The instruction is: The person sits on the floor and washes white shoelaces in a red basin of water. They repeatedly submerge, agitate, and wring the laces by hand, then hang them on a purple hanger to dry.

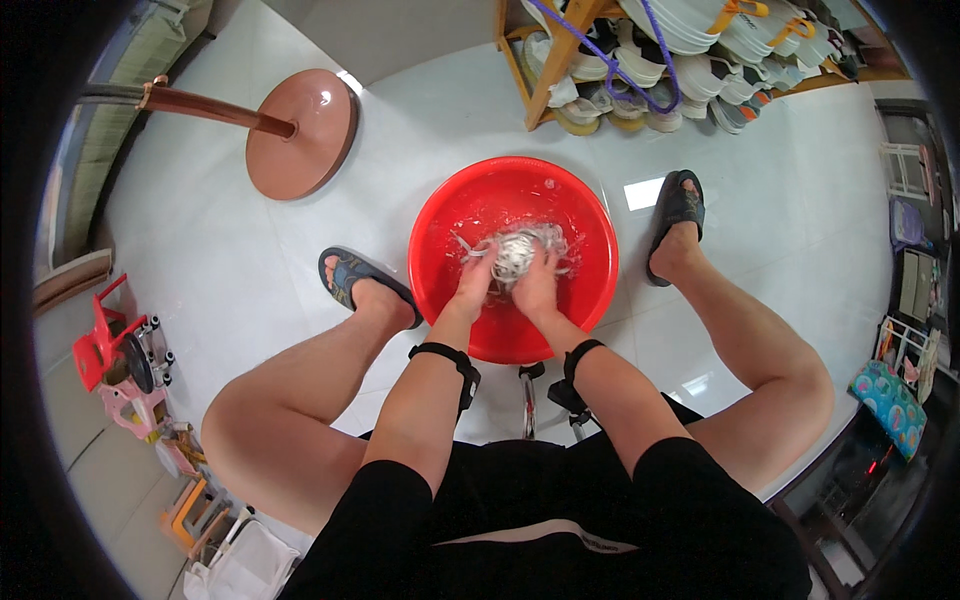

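Observation:
A red plastic basin point(510, 341) stands on the floor between my feet. Water glistens in it, with splashes and drops on its inner wall. A wet, tangled bundle of white cords, perhaps shoelaces, point(516, 251) is in the basin between my two hands. My left hand point(477, 279) grips the bundle's left side, and a loose strand sticks out past those fingers. On the other side my right hand point(536, 283) presses against the bundle, its fingers partly buried in the strands. The bundle and fingertips are blurred.
A wooden shoe rack point(541, 94) full of shoes, with a purple cord point(670, 56) hanging from it, stands beyond the basin. Far left is a round brown stand base point(300, 135). Slippered feet point(371, 285) flank the basin. A red toy chair point(101, 341) stands at the left edge.

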A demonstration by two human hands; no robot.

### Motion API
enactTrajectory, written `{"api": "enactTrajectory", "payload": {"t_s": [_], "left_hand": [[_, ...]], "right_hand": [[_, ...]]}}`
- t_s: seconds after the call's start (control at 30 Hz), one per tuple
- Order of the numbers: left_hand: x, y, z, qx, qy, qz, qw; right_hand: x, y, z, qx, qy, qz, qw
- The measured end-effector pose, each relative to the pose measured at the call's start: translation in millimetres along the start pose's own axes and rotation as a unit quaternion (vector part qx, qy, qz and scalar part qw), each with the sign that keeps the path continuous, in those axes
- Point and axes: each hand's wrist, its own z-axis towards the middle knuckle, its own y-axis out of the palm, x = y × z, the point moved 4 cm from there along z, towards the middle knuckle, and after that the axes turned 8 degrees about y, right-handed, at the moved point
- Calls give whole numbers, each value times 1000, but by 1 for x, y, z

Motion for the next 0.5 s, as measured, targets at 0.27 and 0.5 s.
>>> {"api": "enactTrajectory", "payload": {"t_s": [0.27, 0.5], "left_hand": [[57, 42, -13, -146, -126, -410, 892], [1, 42, 23, -93, -89, -384, 915]], "right_hand": [[-106, -53, -67, -74, -96, 14, 992], [-56, -44, 4, 96, -63, -8, 993]]}}
